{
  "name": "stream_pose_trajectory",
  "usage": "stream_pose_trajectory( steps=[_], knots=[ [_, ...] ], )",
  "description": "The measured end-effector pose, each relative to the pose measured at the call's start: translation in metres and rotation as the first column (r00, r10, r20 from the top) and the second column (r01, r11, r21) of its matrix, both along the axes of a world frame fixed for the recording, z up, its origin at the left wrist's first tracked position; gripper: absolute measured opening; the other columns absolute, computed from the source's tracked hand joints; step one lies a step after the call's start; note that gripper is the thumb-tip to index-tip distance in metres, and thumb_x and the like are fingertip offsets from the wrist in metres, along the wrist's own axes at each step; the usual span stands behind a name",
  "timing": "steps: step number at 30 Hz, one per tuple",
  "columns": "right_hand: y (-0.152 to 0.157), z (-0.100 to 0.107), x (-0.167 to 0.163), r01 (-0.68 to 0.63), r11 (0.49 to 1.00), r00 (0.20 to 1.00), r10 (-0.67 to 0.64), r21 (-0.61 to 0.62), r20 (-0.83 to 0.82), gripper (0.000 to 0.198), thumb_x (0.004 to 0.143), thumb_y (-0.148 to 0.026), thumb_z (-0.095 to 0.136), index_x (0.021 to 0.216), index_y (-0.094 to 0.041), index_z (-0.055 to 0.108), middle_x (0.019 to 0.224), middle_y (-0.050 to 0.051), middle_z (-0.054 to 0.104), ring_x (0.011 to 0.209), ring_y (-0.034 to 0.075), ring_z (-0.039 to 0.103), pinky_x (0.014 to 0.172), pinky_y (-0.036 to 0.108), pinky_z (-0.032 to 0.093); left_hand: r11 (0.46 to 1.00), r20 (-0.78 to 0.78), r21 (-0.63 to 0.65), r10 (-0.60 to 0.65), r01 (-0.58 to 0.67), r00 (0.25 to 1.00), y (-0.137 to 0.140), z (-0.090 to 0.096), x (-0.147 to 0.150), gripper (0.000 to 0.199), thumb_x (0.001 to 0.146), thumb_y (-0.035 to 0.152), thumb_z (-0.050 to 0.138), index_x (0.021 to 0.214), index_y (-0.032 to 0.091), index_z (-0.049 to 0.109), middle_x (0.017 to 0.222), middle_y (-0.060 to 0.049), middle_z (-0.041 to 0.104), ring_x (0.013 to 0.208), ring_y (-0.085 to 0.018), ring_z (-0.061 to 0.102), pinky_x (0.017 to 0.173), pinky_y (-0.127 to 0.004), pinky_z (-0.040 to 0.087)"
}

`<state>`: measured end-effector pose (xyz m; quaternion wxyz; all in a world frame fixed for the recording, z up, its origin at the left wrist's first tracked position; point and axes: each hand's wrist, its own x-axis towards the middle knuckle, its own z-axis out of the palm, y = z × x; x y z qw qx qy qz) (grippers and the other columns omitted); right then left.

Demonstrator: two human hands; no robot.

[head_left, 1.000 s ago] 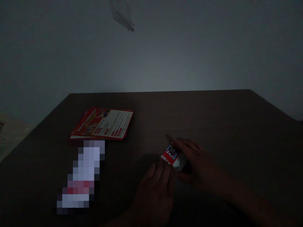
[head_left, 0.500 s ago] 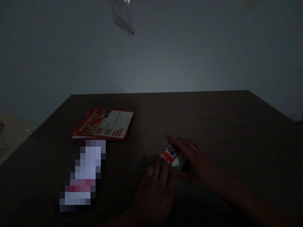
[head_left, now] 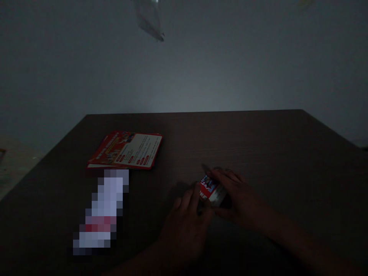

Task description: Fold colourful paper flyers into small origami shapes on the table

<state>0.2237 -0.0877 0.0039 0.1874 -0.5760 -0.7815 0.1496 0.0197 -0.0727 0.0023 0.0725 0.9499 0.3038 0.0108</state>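
Note:
A small, red-and-white printed packet or folded card (head_left: 209, 190) with a picture and lettering lies on the table between my hands. In the dim light I cannot make out its exact kind. My right hand (head_left: 234, 195) curls over its right side, fingers at the far edge and thumb at the near edge. On its left, my left hand (head_left: 188, 214) has bent fingers against the edge, the thumb close to the near corner. Fingers cover part of the printed piece.
A stack of large red-and-white printed cards or leaflets (head_left: 125, 150) rests at the back left of the dark wooden table (head_left: 230, 142). Below it lies a pale, pixelated strip (head_left: 102, 211) with a reddish band. Beyond the table stands a grey wall (head_left: 230, 57) with a clear plastic bag (head_left: 148, 19) on it.
My left hand has shifted slightly left, and its fingers have moved from over the printed piece's near edge to its left edge. My right hand stays almost still.

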Motion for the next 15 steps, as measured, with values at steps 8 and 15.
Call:
stream_pose_trajectory(
  steps=[8,15],
  knots=[
    [0.0,0.0,0.0,0.005,1.0,1.0,-0.005,-0.008,-0.029,0.08,0.071,-0.031,0.068,0.141,-0.024,0.029,0.135,0.011,0.049,0.125,0.029,0.041,0.101,0.05,0.034,0.997,0.023,-0.08,0.005,-0.003,1.0,0.009,0.007,0.002,0.028,0.082,0.024,0.053,0.109,0.019,0.053,0.144,-0.012,0.033,0.112,-0.03,0.042,0.089,-0.046,0.041],
    [0.0,-0.001,0.0,-0.002,1.0,1.0,0.002,-0.004,-0.023,0.084,0.069,-0.031,0.07,0.141,-0.022,0.028,0.136,0.011,0.048,0.126,0.028,0.04,0.103,0.048,0.031,0.996,-0.009,-0.052,-0.067,0.067,0.998,0.019,0.015,0.006,0.03,0.081,0.026,0.054,0.11,0.018,0.052,0.144,-0.013,0.033,0.111,-0.03,0.044,0.087,-0.046,0.042]
  ],
)
